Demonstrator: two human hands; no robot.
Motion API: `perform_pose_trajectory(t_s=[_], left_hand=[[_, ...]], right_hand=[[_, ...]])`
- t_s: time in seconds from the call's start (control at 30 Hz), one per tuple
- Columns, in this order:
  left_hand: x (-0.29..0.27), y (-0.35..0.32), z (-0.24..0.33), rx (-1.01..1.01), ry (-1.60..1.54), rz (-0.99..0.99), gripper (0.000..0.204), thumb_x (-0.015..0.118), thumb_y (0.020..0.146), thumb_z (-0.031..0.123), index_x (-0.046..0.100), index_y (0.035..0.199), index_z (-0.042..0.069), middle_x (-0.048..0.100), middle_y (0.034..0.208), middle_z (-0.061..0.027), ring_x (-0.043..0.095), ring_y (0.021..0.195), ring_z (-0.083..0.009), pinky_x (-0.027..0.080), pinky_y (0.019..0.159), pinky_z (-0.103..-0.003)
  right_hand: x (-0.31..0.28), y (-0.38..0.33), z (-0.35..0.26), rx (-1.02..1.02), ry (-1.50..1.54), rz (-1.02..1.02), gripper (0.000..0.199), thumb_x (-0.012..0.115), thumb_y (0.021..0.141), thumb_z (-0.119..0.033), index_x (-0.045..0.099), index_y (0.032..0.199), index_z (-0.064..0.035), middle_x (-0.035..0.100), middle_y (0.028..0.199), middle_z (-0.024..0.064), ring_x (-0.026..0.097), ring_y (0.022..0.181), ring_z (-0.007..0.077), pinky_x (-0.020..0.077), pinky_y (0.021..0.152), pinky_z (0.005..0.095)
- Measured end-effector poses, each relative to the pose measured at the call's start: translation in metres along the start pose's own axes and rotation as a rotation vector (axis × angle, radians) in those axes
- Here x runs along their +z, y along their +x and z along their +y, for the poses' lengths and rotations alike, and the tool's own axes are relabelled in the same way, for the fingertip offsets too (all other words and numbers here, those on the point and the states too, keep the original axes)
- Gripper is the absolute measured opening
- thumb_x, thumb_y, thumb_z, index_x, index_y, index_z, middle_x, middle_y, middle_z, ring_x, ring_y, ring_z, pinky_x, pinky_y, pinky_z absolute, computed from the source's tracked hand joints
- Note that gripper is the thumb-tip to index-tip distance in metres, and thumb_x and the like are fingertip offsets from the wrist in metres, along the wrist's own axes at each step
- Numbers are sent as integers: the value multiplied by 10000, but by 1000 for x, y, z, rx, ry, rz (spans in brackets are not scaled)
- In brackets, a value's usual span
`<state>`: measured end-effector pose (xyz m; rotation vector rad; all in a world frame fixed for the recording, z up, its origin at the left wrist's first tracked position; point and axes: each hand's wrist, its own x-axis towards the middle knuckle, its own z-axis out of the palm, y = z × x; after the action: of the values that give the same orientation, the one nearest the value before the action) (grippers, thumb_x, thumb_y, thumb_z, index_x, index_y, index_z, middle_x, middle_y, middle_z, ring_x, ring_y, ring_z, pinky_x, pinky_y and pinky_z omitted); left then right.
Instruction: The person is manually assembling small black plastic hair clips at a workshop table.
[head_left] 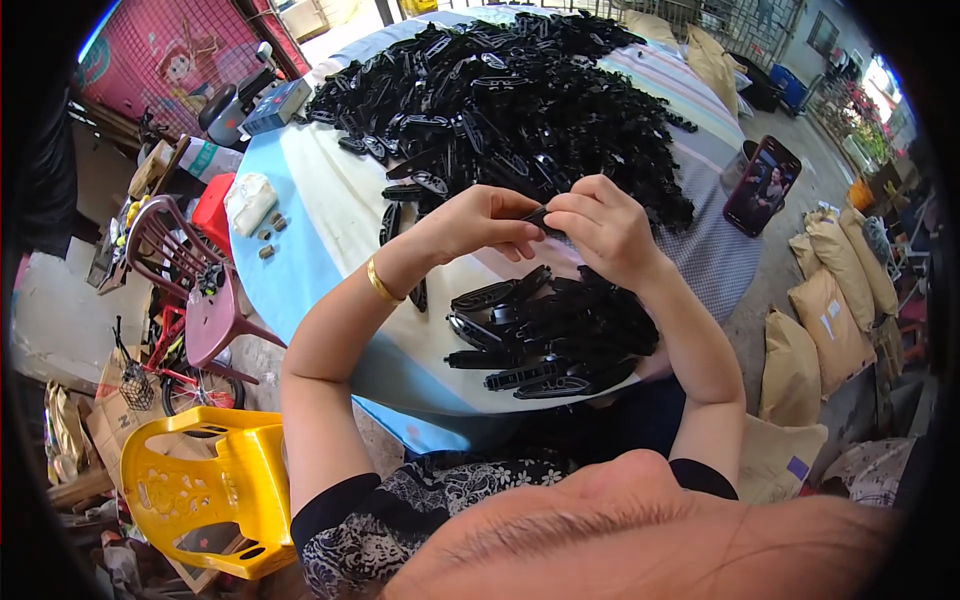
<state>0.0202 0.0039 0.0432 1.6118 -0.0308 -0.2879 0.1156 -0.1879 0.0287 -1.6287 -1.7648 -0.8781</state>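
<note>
Over the middle of the table, my left hand [487, 222] and my right hand [605, 228] meet at a small black plastic part [537, 214]. Fingers of both hands pinch it, and they hide most of its shape. Just below my hands lies a smaller heap of long black plastic pieces [555, 335], some with shiny oval faces. Beyond my hands spreads a much larger pile of similar black pieces [480, 100], reaching toward the far edge. A few of these lie loose beside my left wrist.
A phone [764, 186] stands upright at the table's right edge. On the left are a white plastic bag [249, 204], small brown pieces [266, 236] and a blue box [277, 108]. A yellow chair [215, 480] and a purple chair [205, 290] stand left; full sacks [832, 320] lie right.
</note>
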Motion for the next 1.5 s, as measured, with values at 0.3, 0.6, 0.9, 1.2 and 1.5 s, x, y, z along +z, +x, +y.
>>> perform_pose_trajectory(t_s=[0.3, 0.6, 0.9, 1.2, 1.5], left_hand=[[22, -4, -6, 429, 718, 324, 314, 653, 753, 79, 628, 1062, 31, 654, 871, -176, 651, 753, -290, 511, 675, -328], [54, -24, 2, 472, 793, 229, 354, 644, 768, 54, 591, 1116, 16, 643, 954, -194, 644, 815, -312, 507, 734, -338], [28, -91, -6, 411, 1146, 451, 498, 793, 664, 215, 575, 1078, 44, 545, 1022, -152, 525, 975, -329, 444, 842, -385], [-16, -88, -46, -92, 942, 500, 456, 651, 777, 141, 487, 1184, 14, 584, 779, -133, 594, 750, -254, 477, 687, -333], [-6, -25, -17, 447, 917, 579, 325, 579, 796, 52, 567, 1119, 10, 546, 921, -95, 568, 731, -187, 476, 684, -288]], right_hand=[[5, -8, 2, 640, 506, -89, 289, 748, 711, -136, 658, 958, -15, 665, 816, 125, 649, 659, 179, 519, 607, 268], [-17, -23, 55, 872, 978, -183, 381, 520, 932, -355, 602, 1069, -8, 661, 858, 58, 573, 665, 66, 454, 574, 180], [-8, -22, 31, 674, 146, -546, 182, 717, 698, -183, 676, 808, -44, 638, 671, 78, 623, 639, 221, 487, 605, 325], [10, -28, 19, 549, -68, -513, 193, 714, 675, -131, 579, 801, -74, 598, 799, 69, 601, 809, 255, 491, 678, 368], [12, -29, 22, 536, -97, -445, 130, 678, 711, -118, 607, 811, -73, 617, 792, 69, 607, 848, 244, 513, 710, 355]])
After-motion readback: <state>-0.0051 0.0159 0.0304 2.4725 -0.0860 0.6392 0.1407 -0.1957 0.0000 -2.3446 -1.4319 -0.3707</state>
